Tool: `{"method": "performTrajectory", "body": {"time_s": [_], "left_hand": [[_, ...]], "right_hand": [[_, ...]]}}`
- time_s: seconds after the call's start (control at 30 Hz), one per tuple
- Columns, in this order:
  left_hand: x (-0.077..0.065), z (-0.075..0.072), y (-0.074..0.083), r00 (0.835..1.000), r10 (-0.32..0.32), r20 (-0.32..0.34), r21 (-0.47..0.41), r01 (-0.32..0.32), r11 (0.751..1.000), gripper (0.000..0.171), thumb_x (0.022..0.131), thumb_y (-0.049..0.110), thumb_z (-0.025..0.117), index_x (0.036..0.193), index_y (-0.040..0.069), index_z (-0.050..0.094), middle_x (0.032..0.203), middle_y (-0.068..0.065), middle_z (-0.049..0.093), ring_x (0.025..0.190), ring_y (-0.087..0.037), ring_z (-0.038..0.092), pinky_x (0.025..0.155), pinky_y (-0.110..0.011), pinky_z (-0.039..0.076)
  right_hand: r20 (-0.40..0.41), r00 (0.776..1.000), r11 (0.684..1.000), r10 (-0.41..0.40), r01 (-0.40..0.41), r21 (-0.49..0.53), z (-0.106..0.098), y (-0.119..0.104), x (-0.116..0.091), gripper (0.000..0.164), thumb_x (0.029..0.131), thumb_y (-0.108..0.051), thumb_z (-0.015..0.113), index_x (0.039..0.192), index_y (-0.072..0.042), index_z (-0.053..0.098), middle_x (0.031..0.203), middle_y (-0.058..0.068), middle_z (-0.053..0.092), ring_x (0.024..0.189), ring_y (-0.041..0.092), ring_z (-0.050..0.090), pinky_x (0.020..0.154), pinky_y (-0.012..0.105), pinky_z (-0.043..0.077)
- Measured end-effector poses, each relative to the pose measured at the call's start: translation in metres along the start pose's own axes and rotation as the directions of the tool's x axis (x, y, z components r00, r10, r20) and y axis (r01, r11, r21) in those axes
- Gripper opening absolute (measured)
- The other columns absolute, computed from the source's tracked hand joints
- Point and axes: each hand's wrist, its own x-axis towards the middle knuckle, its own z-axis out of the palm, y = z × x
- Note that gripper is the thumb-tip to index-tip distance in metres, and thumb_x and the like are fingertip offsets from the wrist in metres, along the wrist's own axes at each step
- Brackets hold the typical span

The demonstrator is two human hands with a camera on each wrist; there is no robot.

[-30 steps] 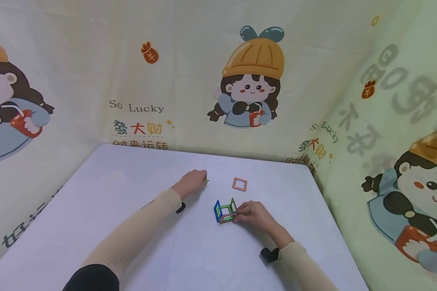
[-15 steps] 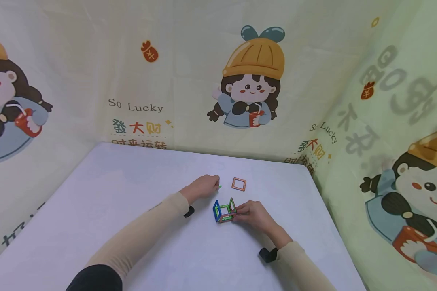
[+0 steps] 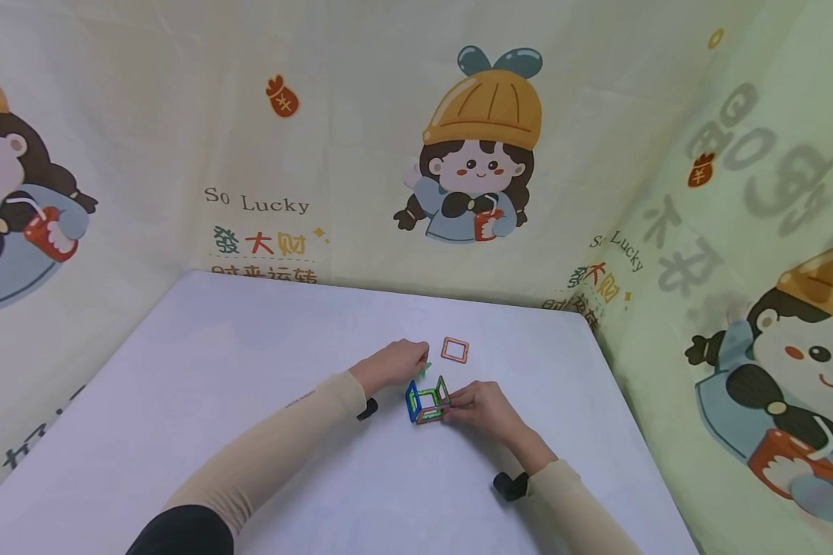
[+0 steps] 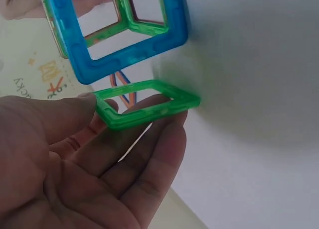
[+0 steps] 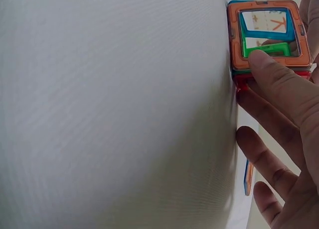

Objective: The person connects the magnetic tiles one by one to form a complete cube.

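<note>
My left hand pinches a green square magnetic tile by its edges, thumb on one side and fingers on the other. The tile is tilted just behind an open box of magnetic tiles and appears apart from it in the left wrist view. A blue tile forms one wall of the box; green tiles form others. My right hand grips the box's right side. Its thumb presses an orange tile, with fingers by a red tile at the corner.
A loose orange square tile lies flat on the white table, behind the box. Printed curtains stand along the table's back and sides. Black wrist-worn pieces hang below the sleeves.
My left hand has moved rightward and toward me with the green tile, coming close behind the tile box. The right hand and the box stay nearly in place.
</note>
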Motion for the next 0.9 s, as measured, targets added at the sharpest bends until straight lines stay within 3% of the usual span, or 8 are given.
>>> {"method": "performTrajectory", "body": {"time_s": [0.33,0.5,0.7,0.8,0.9], "left_hand": [[-0.011,0.004,0.010,0.998,-0.004,0.062,-0.038,0.007,0.999,0.008,0.099,0.021,0.049,0.095,0.015,0.054,0.081,0.003,0.057,0.070,-0.010,0.052,0.061,-0.024,0.043],[-0.027,0.006,0.007,0.999,-0.005,0.049,-0.099,0.010,0.995,0.015,0.101,0.027,0.045,0.110,0.015,0.050,0.081,0.002,0.057,0.068,-0.011,0.051,0.061,-0.026,0.043],[-0.053,0.017,-0.011,0.998,0.065,0.000,-0.182,-0.064,0.981,0.043,0.086,0.042,0.068,0.119,0.021,0.050,0.094,0.001,0.060,0.080,-0.014,0.053,0.069,-0.028,0.043],[-0.056,0.027,-0.016,0.996,0.082,-0.042,-0.212,-0.089,0.973,0.049,0.077,0.040,0.078,0.114,0.022,0.051,0.104,0.003,0.059,0.086,-0.014,0.053,0.073,-0.026,0.042],[-0.057,0.035,-0.017,0.995,0.059,-0.078,-0.230,-0.076,0.970,0.051,0.075,0.037,0.081,0.112,0.023,0.049,0.108,0.004,0.060,0.084,-0.013,0.052,0.072,-0.026,0.041]], "right_hand": [[-0.006,0.998,0.998,-0.060,0.060,-0.017,0.007,0.000,0.006,0.020,0.072,-0.036,0.081,0.090,-0.027,0.078,0.088,-0.019,0.071,0.082,-0.003,0.060,0.076,0.027,0.044],[-0.026,0.996,0.996,-0.080,0.079,-0.045,0.010,-0.003,0.008,0.019,0.071,-0.035,0.082,0.089,-0.029,0.078,0.088,-0.020,0.071,0.082,-0.004,0.059,0.080,0.031,0.043],[-0.046,0.996,0.994,-0.082,0.078,-0.078,0.008,-0.008,0.005,0.019,0.072,-0.035,0.082,0.090,-0.029,0.078,0.088,-0.020,0.071,0.084,-0.003,0.060,0.084,0.037,0.042],[-0.061,0.995,0.994,-0.077,0.072,-0.085,0.004,-0.009,0.003,0.020,0.071,-0.033,0.083,0.089,-0.026,0.079,0.087,-0.017,0.072,0.082,-0.001,0.060,0.083,0.038,0.041],[-0.058,0.996,0.994,-0.069,0.063,-0.088,0.004,-0.006,0.003,0.021,0.071,-0.034,0.083,0.089,-0.026,0.079,0.086,-0.017,0.072,0.081,-0.003,0.059,0.080,0.035,0.041]]}}
